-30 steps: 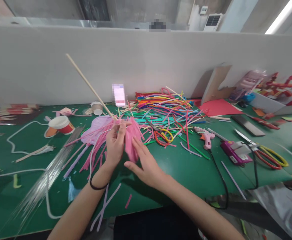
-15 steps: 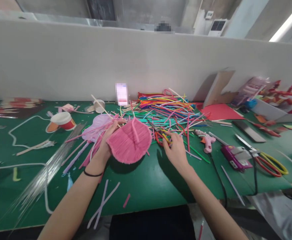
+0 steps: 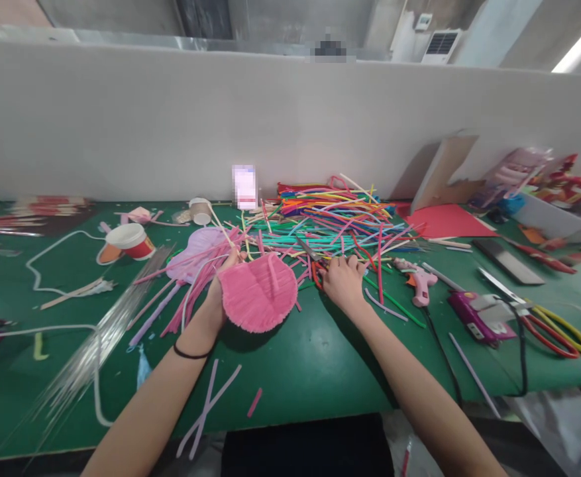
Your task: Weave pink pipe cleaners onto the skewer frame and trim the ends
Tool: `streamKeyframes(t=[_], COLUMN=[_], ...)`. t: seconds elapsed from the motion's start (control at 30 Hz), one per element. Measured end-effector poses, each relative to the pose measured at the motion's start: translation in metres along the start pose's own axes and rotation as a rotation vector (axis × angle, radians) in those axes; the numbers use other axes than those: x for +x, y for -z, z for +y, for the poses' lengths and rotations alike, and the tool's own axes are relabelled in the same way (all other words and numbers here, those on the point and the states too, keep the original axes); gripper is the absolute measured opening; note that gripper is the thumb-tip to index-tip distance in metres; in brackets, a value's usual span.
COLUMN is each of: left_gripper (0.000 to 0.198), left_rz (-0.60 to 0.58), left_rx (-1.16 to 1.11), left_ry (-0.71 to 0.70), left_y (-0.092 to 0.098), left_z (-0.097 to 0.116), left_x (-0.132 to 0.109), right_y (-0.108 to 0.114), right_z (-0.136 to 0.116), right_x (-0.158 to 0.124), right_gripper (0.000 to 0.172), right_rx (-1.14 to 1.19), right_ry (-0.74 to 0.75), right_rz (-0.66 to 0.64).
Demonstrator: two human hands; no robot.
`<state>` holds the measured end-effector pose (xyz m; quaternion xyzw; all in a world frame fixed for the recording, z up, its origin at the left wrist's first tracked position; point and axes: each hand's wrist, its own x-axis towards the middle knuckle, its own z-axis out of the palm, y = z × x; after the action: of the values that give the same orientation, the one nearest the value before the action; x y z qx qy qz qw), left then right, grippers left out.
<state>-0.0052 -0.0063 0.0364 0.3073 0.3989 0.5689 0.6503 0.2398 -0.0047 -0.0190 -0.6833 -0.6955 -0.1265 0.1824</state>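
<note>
My left hand (image 3: 223, 281) grips a fan-shaped pink piece (image 3: 259, 295) of fuzzy pipe cleaners side by side, held just above the table. A pink pipe cleaner (image 3: 273, 273) sticks up from its face, and a pale stick shows above the fingers. My right hand (image 3: 344, 281) is closed over the red and yellow handles of a pair of scissors (image 3: 315, 260); their blades point away to the left, and the fingertips are partly hidden. A lilac fan-shaped piece (image 3: 193, 250) lies left of my left hand, with loose pink pipe cleaners (image 3: 203, 291) beside it.
Heaped coloured pipe cleaners (image 3: 330, 205) lie behind both hands. At right are a pink glue gun (image 3: 423, 285), a purple power strip (image 3: 479, 317) and larger scissors (image 3: 551, 324). Paper cup (image 3: 138, 242) and wire bundle (image 3: 104, 338) are left. A white partition (image 3: 290, 119) closes off the back.
My right hand has shifted left and closed further over the scissors' handles, while the scissors stay on the table. The pink piece has tilted and dropped slightly.
</note>
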Motion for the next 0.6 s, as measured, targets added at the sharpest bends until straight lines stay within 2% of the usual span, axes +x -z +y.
streamKeyframes(t=[0.13, 0.2, 0.33, 0.4, 0.6], left_gripper=[0.035, 0.034, 0.029, 0.025, 0.018], left_rz=[-0.049, -0.053, -0.024, -0.022, -0.086], left_rx=[-0.173, -0.216, -0.187, -0.185, -0.224], left_ry=[0.124, 0.143, 0.168, 0.188, 0.260], left_y=[0.000, 0.000, -0.002, -0.002, 0.009], left_z=[0.001, 0.002, 0.002, 0.001, -0.001], left_x=[0.001, -0.001, -0.009, -0.012, -0.007], right_y=[0.005, 0.008, 0.012, 0.012, 0.016], right_z=[0.004, 0.006, 0.005, 0.002, 0.000], right_x=[0.000, 0.000, -0.004, -0.007, -0.010], right_gripper=[0.032, 0.033, 0.031, 0.032, 0.047], right_rx=[0.167, 0.348, 0.707, 0.670, 0.286], right_ry=[-0.090, -0.121, -0.129, -0.112, 0.077], right_rz=[0.198, 0.239, 0.079, 0.031, 0.080])
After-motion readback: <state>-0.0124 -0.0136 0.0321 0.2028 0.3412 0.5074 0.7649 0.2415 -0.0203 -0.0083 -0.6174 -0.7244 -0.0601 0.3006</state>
